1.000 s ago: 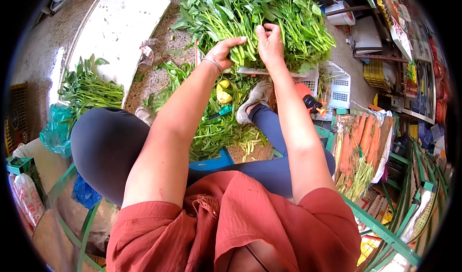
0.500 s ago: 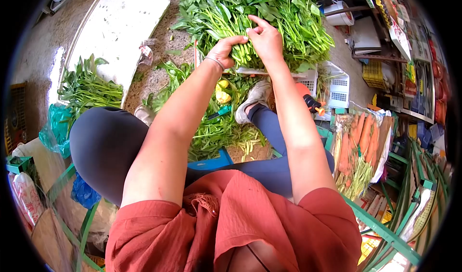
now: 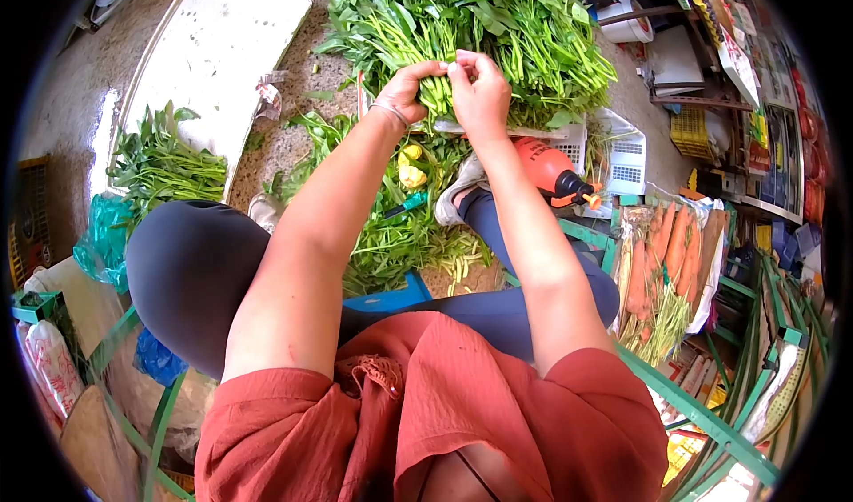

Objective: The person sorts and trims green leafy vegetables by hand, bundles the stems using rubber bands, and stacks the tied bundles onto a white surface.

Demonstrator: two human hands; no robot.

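Observation:
My left hand (image 3: 405, 91) is wrapped around the stems of a bunch of leafy greens (image 3: 437, 93), its thumb pointing right across them. My right hand (image 3: 481, 96) is closed beside it, thumb and fingers pinched together almost touching the left thumb tip. Whatever sits between those right fingertips is too small to make out. Behind both hands rises a big pile of the same leafy greens (image 3: 498, 13), stems toward me. Below the hands, more loose greens (image 3: 391, 253) lie between my legs, with a yellow bundle (image 3: 411, 169) and a dark green-handled tool (image 3: 409, 204) on them.
On the left, a white board (image 3: 222, 49) carries a smaller heap of greens (image 3: 169, 164). A red spray bottle (image 3: 546, 166) and white crate (image 3: 626, 160) stand right of my foot. Carrots (image 3: 673, 253) lie further right by a green metal frame (image 3: 702, 413). Teal plastic bag (image 3: 105, 240) at left.
My right hand has drawn slightly down and left, and its raised index finger has folded into a pinch. More of the red bottle shows beside my right forearm. The left hand keeps its hold.

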